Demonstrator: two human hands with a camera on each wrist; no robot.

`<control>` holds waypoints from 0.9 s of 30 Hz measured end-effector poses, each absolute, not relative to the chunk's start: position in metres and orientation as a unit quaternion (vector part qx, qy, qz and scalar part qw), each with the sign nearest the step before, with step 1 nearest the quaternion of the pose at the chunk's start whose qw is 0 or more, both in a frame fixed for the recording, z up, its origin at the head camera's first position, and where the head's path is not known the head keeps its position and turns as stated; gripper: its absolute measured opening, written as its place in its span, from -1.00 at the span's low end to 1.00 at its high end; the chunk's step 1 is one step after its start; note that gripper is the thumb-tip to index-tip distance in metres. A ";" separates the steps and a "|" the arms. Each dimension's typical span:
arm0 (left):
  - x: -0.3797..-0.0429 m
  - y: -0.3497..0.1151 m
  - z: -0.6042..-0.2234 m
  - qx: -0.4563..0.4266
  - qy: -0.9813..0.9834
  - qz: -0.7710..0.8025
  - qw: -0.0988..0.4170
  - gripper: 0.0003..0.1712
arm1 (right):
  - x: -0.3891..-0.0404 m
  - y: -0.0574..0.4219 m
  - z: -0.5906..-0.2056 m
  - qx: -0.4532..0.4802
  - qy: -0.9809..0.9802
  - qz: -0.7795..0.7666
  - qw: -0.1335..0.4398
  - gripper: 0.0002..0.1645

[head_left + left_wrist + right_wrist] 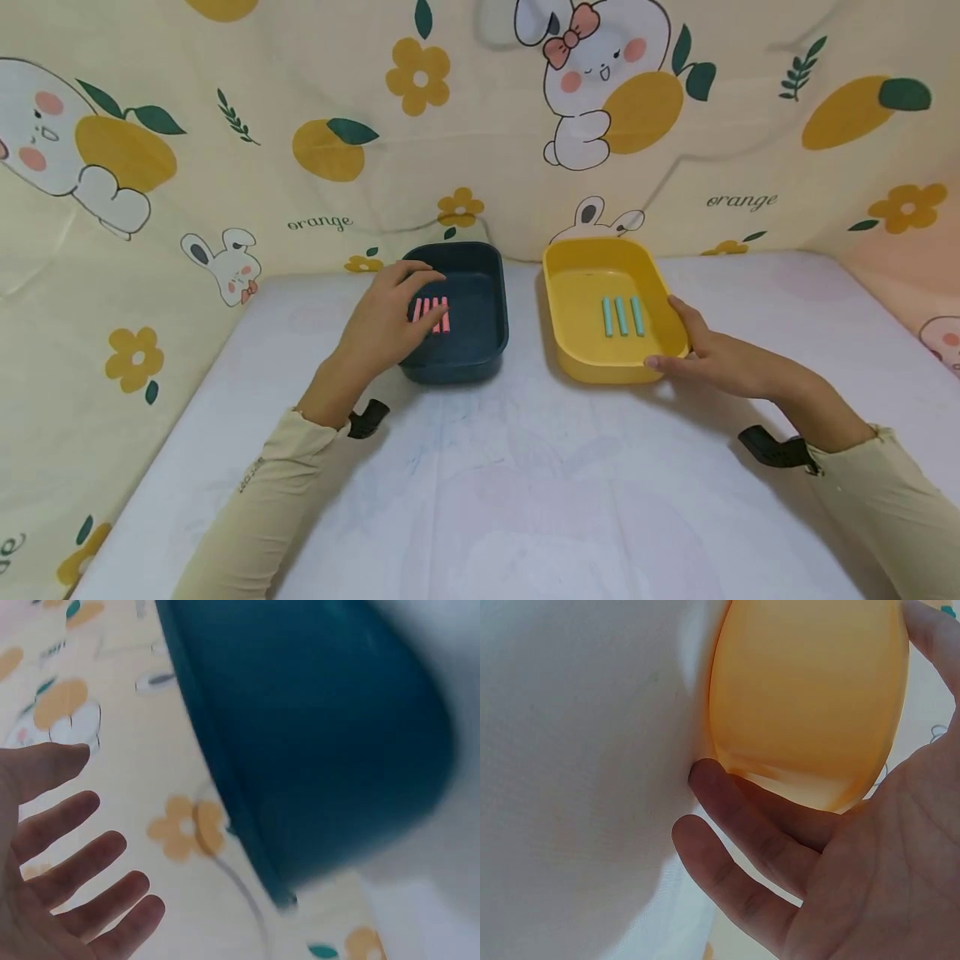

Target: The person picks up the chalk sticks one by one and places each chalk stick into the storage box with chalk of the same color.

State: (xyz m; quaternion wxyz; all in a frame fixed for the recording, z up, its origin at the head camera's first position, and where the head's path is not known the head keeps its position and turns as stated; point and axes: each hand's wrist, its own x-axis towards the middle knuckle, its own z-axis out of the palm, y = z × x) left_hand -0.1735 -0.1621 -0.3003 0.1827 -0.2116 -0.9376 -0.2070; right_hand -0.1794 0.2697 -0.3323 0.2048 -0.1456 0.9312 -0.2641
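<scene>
Over the left side of a dark blue bin hovers my left hand, its fingers and thumb spread apart with nothing between them. Several pink chalk-like sticks lie side by side in that bin, partly behind the hand. The left wrist view has the bin's outer wall with the loose fingers beside it. My right hand holds the yellow bin at its right side, thumb at the front corner and fingers along the wall. Three light teal sticks lie in a row inside it.
Both bins stand on a table with a white cover, a narrow gap between them. Behind rises a cream cloth printed with rabbits, oranges and flowers. Black straps are on both wrists.
</scene>
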 end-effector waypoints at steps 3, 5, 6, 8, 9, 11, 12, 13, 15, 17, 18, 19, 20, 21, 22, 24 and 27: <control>-0.175 -0.179 -0.302 -0.184 -0.949 -0.180 0.184 -0.51 | -0.179 0.269 -0.332 -0.145 0.931 -0.265 0.207 0.37; -0.175 -0.192 -0.305 -0.175 -0.956 -0.138 0.190 -0.50 | -0.179 0.268 -0.332 -0.145 0.929 -0.268 0.209 0.37; -0.175 -0.199 -0.307 -0.172 -0.959 -0.115 0.195 -0.49 | -0.178 0.268 -0.332 -0.146 0.929 -0.269 0.210 0.37; -0.175 -0.215 -0.312 -0.173 -0.959 -0.068 0.212 -0.50 | -0.178 0.268 -0.332 -0.147 0.927 -0.272 0.212 0.37; -0.175 -0.222 -0.315 -0.171 -0.959 -0.046 0.220 -0.50 | -0.178 0.268 -0.332 -0.147 0.927 -0.271 0.211 0.37; -0.174 -0.233 -0.321 -0.171 -0.956 -0.008 0.237 -0.52 | -0.177 0.269 -0.331 -0.147 0.929 -0.267 0.209 0.37; -0.174 -0.236 -0.324 -0.172 -0.955 0.008 0.242 -0.52 | -0.177 0.270 -0.331 -0.146 0.930 -0.265 0.207 0.37; -0.173 -0.239 -0.328 -0.172 -0.954 0.022 0.246 -0.53 | -0.177 0.270 -0.330 -0.146 0.931 -0.264 0.206 0.36; -0.172 -0.240 -0.336 -0.167 -0.953 0.042 0.249 -0.54 | -0.177 0.271 -0.329 -0.145 0.932 -0.261 0.204 0.36; -0.171 -0.239 -0.343 -0.155 -0.955 0.050 0.249 -0.54 | -0.177 0.271 -0.329 -0.147 0.932 -0.262 0.205 0.35; -0.170 -0.238 -0.346 -0.145 -0.957 0.049 0.248 -0.54 | -0.177 0.271 -0.329 -0.150 0.931 -0.261 0.206 0.34; -0.168 -0.236 -0.348 -0.135 -0.959 0.047 0.245 -0.53 | -0.178 0.271 -0.329 -0.153 0.931 -0.259 0.207 0.32; -0.167 -0.235 -0.350 -0.123 -0.962 0.041 0.241 -0.53 | -0.178 0.271 -0.329 -0.157 0.932 -0.253 0.206 0.30; -0.166 -0.233 -0.351 -0.113 -0.965 0.035 0.236 -0.52 | -0.179 0.272 -0.329 -0.160 0.935 -0.245 0.202 0.25; -0.165 -0.232 -0.352 -0.104 -0.968 0.028 0.229 -0.51 | -0.180 0.273 -0.329 -0.162 0.937 -0.237 0.197 0.20; -0.164 -0.230 -0.353 -0.086 -0.973 0.016 0.212 -0.48 | -0.182 0.275 -0.329 -0.163 0.942 -0.227 0.186 0.08; -0.163 -0.228 -0.354 -0.067 -0.979 0.005 0.191 -0.45 | -0.186 0.282 -0.328 -0.161 0.951 -0.212 0.159 -0.09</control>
